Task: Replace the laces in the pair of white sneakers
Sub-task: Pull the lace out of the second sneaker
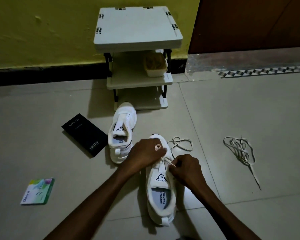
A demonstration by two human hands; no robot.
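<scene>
The near sneaker (161, 186) is set on the tiled floor (249, 110) with its heel toward the person, so that the eyelet rows are presented to both hands. It is gripped over the forefoot by the left hand (144, 155), fingers curled, apparently to steady the upper. A lace (180, 144) is pinched by the right hand (185, 168) just beside the tongue; its slack is left looped on the floor beside the toe. Whether it is being threaded in or drawn out cannot be told.

The far sneaker (123, 132) is stood just beyond with no lace in it. A bundle of laces (239, 149) is laid well apart to the right, probably to keep one set from the other.

"SPEED" is printed on both tongues, and "SPEED & FLEXIBLE" on the near insole. "vivo" and "120W" are read on the black box (84, 134). On the green-and-white packet (37, 191) a word beginning "Qu" is seen; the rest is too blurred. A white shoe rack (137, 32) is stood against the wall.
</scene>
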